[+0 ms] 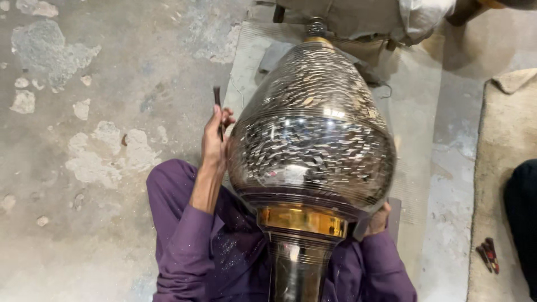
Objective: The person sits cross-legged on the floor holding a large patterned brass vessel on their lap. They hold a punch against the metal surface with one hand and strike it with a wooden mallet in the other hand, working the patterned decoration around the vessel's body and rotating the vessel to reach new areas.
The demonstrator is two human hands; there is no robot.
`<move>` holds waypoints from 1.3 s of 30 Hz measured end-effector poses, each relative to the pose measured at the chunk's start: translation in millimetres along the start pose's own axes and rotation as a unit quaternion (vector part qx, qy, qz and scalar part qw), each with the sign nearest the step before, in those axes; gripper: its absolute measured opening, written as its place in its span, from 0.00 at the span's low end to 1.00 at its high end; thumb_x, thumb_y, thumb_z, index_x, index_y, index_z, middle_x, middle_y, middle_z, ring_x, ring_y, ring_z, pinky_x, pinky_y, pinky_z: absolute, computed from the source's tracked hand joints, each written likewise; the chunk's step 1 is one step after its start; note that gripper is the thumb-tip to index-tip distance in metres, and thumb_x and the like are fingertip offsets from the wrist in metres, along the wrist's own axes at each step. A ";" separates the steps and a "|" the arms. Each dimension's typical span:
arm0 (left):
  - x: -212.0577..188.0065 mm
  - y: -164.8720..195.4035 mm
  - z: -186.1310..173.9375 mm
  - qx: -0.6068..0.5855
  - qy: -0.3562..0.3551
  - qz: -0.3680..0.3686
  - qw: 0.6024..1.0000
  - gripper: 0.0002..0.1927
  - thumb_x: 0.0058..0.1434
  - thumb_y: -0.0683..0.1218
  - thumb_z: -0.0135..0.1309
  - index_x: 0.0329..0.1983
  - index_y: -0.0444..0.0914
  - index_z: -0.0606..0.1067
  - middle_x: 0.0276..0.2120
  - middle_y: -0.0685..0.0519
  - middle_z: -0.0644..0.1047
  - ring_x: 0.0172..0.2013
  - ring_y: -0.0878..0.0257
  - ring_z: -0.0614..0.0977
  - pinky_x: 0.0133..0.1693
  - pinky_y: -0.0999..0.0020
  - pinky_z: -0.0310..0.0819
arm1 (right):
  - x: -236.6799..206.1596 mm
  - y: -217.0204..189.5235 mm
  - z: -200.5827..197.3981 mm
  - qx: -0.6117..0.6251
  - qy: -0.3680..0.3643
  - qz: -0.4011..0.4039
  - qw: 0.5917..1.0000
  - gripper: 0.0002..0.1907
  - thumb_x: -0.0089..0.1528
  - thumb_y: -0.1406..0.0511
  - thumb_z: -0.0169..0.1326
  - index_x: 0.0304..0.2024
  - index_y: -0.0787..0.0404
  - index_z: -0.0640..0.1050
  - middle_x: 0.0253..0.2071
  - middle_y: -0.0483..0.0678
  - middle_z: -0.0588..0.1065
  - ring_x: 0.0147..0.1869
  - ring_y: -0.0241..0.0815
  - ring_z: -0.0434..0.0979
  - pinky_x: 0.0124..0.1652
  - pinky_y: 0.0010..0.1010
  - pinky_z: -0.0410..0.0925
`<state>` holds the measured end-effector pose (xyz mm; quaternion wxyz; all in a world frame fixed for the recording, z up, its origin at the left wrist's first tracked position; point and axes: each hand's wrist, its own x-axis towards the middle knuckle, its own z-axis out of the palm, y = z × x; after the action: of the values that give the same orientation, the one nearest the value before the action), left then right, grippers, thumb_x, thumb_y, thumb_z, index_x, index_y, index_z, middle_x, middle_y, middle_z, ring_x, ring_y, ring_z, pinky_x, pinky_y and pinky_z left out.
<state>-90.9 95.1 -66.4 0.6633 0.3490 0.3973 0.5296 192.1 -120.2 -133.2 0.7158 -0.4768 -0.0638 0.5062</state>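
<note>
A large shiny metal vessel (311, 140), bulb-shaped with fine chiselled patterns and a brass band near its neck, lies across my lap. My left hand (215, 137) is raised beside the vessel's left flank and grips a thin dark chisel (217, 106) that points upward. My right hand (378, 220) is mostly hidden behind the vessel's lower right side, pressed against it near the brass band. Both my sleeves and trousers are purple cloth.
A worn concrete floor (84, 168) with pale patches spreads to the left. A grey mat (419, 128) lies under the vessel. Small red-handled tools (488, 255) rest on a beige mat at the right. Another person's dark garment (523, 212) shows at the right edge.
</note>
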 end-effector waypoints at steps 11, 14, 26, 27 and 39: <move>5.0 19.4 15.0 0.110 0.033 -0.005 0.993 0.24 0.71 0.66 0.42 0.42 0.44 0.76 0.40 0.57 0.74 0.45 0.65 0.72 0.46 0.64 0.68 | -4.5 -7.1 9.1 0.112 -0.032 0.138 0.984 0.23 0.69 0.58 0.50 0.60 0.66 0.71 0.54 0.60 0.75 0.55 0.54 0.79 0.50 0.46 0.78; 2.0 14.6 7.9 0.168 0.053 0.042 0.983 0.24 0.71 0.66 0.39 0.40 0.44 0.76 0.41 0.57 0.76 0.45 0.66 0.74 0.45 0.64 0.72 | -9.8 -14.3 -6.9 0.084 0.008 0.136 0.987 0.20 0.67 0.65 0.51 0.59 0.69 0.73 0.57 0.57 0.75 0.59 0.50 0.77 0.57 0.40 0.75; -141.3 37.7 -19.3 0.321 -0.062 0.085 0.941 0.17 0.75 0.55 0.39 0.53 0.39 0.69 0.34 0.48 0.84 0.35 0.59 0.88 0.40 0.57 0.88 | -92.9 -7.1 -37.9 -0.264 -0.137 -0.272 0.915 0.17 0.56 0.76 0.56 0.44 0.59 0.67 0.51 0.60 0.76 0.54 0.55 0.79 0.57 0.43 0.74; -147.6 40.2 -14.0 0.305 -0.098 0.053 0.946 0.16 0.74 0.54 0.41 0.55 0.39 0.68 0.33 0.49 0.85 0.32 0.60 0.88 0.34 0.60 0.87 | -93.8 4.2 -40.8 -0.248 -0.155 -0.214 0.932 0.13 0.57 0.75 0.56 0.42 0.60 0.68 0.46 0.58 0.76 0.48 0.52 0.80 0.51 0.41 0.76; -151.3 24.2 48.3 0.384 -0.357 0.078 0.848 0.29 0.62 0.46 0.62 0.67 0.41 0.68 0.33 0.51 0.86 0.28 0.62 0.88 0.31 0.63 0.83 | -92.4 -6.7 -49.4 -0.385 -0.073 -0.226 0.892 0.15 0.58 0.72 0.58 0.46 0.63 0.73 0.29 0.49 0.73 0.28 0.38 0.73 0.29 0.28 0.68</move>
<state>-76.5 -50.4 0.0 0.5287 0.7707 0.2766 0.2235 180.6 -223.6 -118.6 0.5648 -0.6495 -0.4110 0.3002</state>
